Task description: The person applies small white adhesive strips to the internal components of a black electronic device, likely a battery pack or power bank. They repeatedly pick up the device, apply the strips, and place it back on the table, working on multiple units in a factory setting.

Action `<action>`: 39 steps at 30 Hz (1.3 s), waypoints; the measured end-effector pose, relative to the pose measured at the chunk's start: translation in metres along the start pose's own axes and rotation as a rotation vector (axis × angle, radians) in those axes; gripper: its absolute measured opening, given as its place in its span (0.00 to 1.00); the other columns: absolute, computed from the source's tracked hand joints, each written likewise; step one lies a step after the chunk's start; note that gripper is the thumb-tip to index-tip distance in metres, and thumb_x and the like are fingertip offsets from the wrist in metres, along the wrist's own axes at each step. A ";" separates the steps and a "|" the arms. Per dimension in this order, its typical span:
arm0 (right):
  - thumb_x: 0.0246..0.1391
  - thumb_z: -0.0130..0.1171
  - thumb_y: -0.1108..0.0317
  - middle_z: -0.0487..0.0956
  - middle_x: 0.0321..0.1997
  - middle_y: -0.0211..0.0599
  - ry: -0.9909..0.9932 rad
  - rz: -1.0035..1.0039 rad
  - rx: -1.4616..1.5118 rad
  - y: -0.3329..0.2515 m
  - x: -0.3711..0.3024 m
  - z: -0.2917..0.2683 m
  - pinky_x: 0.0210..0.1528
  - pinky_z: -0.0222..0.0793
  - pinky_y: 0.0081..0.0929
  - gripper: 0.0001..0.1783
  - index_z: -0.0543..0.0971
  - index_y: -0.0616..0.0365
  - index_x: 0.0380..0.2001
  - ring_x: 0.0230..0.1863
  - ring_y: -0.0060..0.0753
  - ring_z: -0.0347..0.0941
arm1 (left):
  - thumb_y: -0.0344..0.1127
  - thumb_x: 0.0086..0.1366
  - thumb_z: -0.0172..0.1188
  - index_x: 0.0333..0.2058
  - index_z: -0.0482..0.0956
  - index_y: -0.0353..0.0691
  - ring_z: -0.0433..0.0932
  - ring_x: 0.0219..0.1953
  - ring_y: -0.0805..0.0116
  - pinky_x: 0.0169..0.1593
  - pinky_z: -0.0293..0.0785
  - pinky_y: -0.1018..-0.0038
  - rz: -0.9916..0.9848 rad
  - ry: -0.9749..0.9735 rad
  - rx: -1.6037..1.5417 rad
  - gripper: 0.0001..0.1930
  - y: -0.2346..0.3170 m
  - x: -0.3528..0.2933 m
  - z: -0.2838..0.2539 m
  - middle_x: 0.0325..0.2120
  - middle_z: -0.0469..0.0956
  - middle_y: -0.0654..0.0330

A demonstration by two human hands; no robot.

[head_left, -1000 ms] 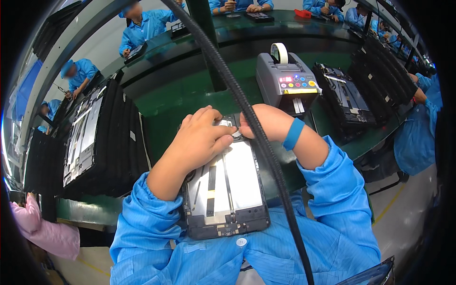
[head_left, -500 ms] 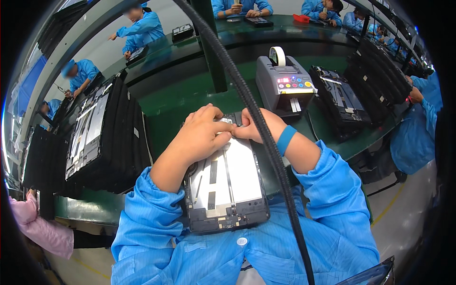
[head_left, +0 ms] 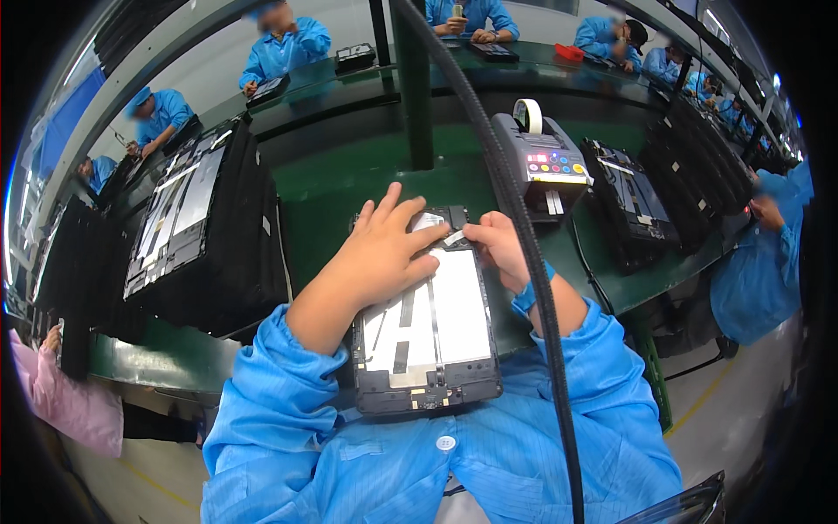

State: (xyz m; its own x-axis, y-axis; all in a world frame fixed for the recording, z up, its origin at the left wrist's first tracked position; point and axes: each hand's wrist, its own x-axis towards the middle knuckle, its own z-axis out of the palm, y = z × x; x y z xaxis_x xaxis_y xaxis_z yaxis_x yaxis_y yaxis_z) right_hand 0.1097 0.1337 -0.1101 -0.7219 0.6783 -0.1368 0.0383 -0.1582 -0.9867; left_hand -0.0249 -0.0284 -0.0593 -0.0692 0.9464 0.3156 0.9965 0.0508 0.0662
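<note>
A tablet-like device (head_left: 461, 310) with its back off lies in front of me, a bright metal plate and dark strips showing inside a black frame. My left hand (head_left: 371, 258) rests spread over its upper left part, the index fingertip close to a small white strip of tape (head_left: 454, 237). That strip lies at the device's upper end. Thumb and index finger of my right hand (head_left: 503, 248) pinch its right end. The remaining fingers of the right hand are curled in. A blue band circles my right wrist.
A grey tape dispenser (head_left: 546, 166) with a white roll stands beyond my right hand. Stacks of similar devices in black trays stand left (head_left: 196, 223) and right (head_left: 630, 196). A black braided cable (head_left: 502, 153) hangs across the view. Co-workers in blue sit around.
My right hand has drawn back to the right from my left fingers, so the white strip now shows. The left hand's fingers have spread. The whole view has shifted slightly.
</note>
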 end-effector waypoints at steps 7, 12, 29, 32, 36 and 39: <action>0.59 0.52 0.60 0.58 0.63 0.48 -0.181 -0.357 -0.213 0.043 -0.098 -0.021 0.67 0.45 0.35 0.33 0.56 0.64 0.61 0.68 0.42 0.49 | 0.47 0.47 0.70 0.64 0.33 0.25 0.30 0.68 0.36 0.68 0.34 0.50 -0.240 -0.030 -0.608 0.61 0.025 -0.124 -0.025 0.64 0.34 0.29; 0.61 0.48 0.56 0.41 0.71 0.57 -0.394 -0.300 -0.245 0.030 -0.133 0.005 0.70 0.33 0.36 0.47 0.33 0.71 0.66 0.72 0.45 0.37 | 0.49 0.43 0.74 0.65 0.30 0.30 0.23 0.67 0.35 0.67 0.30 0.50 -0.158 -0.045 -0.886 0.66 0.049 -0.150 -0.034 0.65 0.28 0.30; 0.52 0.49 0.69 0.65 0.56 0.45 -0.872 -0.450 0.220 -0.152 -0.046 0.198 0.59 0.58 0.26 0.33 0.52 0.64 0.60 0.57 0.32 0.62 | 0.44 0.37 0.78 0.62 0.57 0.28 0.57 0.63 0.65 0.66 0.45 0.72 -0.101 0.523 -0.662 0.56 -0.057 -0.158 -0.224 0.60 0.62 0.51; 0.52 0.53 0.62 0.65 0.57 0.46 -0.843 -0.392 0.093 -0.153 -0.022 0.239 0.61 0.56 0.27 0.38 0.51 0.65 0.62 0.58 0.33 0.62 | 0.35 0.34 0.75 0.62 0.57 0.29 0.58 0.64 0.62 0.66 0.48 0.71 -0.154 0.529 -0.721 0.54 -0.109 -0.176 -0.233 0.61 0.61 0.49; 0.54 0.53 0.60 0.69 0.54 0.39 -0.652 -0.367 -0.038 -0.129 -0.006 0.275 0.59 0.55 0.25 0.32 0.58 0.60 0.59 0.54 0.28 0.64 | 0.39 0.33 0.76 0.63 0.57 0.31 0.59 0.64 0.56 0.66 0.49 0.67 -0.296 0.541 -0.838 0.56 -0.136 -0.194 -0.211 0.61 0.59 0.42; 0.53 0.53 0.60 0.69 0.54 0.40 -0.804 -0.440 -0.010 -0.128 0.000 0.271 0.61 0.52 0.28 0.33 0.58 0.59 0.60 0.56 0.30 0.62 | 0.40 0.34 0.76 0.61 0.59 0.31 0.62 0.62 0.56 0.65 0.51 0.67 -0.269 0.625 -0.859 0.53 -0.134 -0.198 -0.195 0.60 0.62 0.42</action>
State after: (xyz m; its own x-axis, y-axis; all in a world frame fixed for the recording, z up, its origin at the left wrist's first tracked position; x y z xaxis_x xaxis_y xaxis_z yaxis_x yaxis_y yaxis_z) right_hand -0.0820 -0.0403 0.0402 -0.9361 -0.0283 0.3505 -0.3507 0.0048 -0.9365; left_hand -0.1541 -0.2847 0.0542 -0.5328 0.5962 0.6006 0.5973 -0.2378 0.7659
